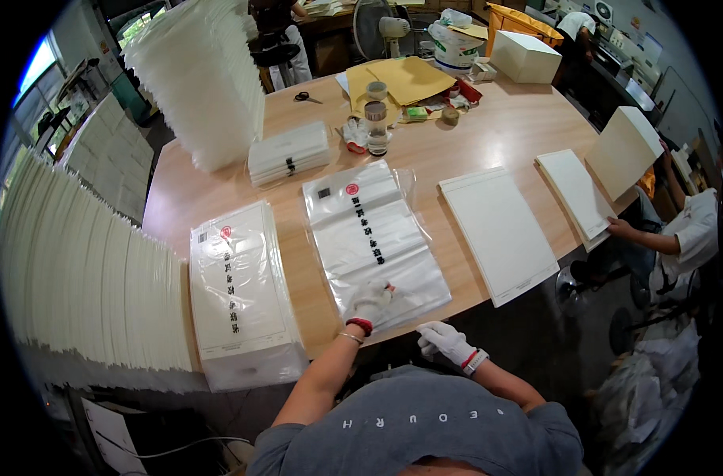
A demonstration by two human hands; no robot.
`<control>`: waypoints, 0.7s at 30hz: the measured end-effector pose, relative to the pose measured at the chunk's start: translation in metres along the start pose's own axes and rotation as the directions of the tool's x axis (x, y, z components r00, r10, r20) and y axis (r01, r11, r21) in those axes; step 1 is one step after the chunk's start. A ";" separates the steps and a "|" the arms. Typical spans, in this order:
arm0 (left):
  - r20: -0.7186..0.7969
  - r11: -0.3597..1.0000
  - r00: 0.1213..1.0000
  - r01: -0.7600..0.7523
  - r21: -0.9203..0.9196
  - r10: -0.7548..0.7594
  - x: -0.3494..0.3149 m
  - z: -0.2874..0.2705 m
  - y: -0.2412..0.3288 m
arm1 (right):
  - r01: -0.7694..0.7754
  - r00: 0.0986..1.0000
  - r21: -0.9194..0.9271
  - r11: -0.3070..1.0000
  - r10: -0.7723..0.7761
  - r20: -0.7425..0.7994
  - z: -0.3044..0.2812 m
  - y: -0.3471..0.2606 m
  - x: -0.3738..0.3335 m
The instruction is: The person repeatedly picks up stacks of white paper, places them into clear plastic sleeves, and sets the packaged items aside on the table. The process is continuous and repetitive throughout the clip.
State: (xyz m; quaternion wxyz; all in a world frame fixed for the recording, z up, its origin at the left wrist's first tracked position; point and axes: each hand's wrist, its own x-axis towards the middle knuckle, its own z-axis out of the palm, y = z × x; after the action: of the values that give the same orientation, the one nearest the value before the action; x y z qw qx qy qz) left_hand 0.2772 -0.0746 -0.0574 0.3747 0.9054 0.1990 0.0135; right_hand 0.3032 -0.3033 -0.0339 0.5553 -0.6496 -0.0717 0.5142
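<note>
A pile of clear plastic bags [353, 222] with black printing and a red mark lies in front of me. My left hand [371, 301], in a white glove, rests on its near end with the fingers laid on the plastic. Just past the table's front edge is my right hand [447, 343], also gloved, its fingers curled together and nothing visible in them. Left of the bags sits a stack of filled plastic bags [238, 285] holding white paper. A stack of white paper [500, 234] lies to the right, apart from both hands.
Tall stacks of packed sheets [92, 270] and bags [199, 87] rise at the left. Further back are a bundle of bags [288, 152], scissors [306, 97], a clear bottle [376, 131] and yellow envelopes [413, 79]. At right, a co-worker's hand [618, 228] touches another paper stack [572, 190].
</note>
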 end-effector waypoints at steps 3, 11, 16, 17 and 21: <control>0.009 0.999 0.999 0.043 -0.026 -0.043 0.006 -0.012 0.007 | 0.053 0.995 0.201 0.978 -0.068 0.069 0.007 -0.006 0.047; -0.259 0.497 0.936 -0.112 -0.861 -0.237 0.055 -0.047 -0.037 | 0.232 0.726 -0.866 0.443 -0.672 -0.149 -0.012 -0.063 0.110; 0.010 0.608 0.978 0.138 -0.782 -0.210 0.069 -0.090 0.005 | 0.763 0.156 -0.645 0.043 -0.980 0.120 0.045 -0.153 0.048; 0.029 0.651 0.987 0.126 -0.748 -0.157 0.072 -0.089 0.013 | 0.831 0.200 -0.548 0.096 -0.971 0.134 0.058 -0.145 0.071; 0.053 0.747 0.999 0.034 -0.664 0.002 0.058 -0.127 0.095 | 0.323 0.404 -0.944 -0.068 -0.892 0.202 0.050 -0.073 0.156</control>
State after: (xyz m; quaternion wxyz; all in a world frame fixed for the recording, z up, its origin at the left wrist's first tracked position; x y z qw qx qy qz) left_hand 0.3417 -0.0286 0.0917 0.6772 0.7113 0.1793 0.0572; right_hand 0.3727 -0.1394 -0.0603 0.2592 -0.8145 -0.4969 -0.1497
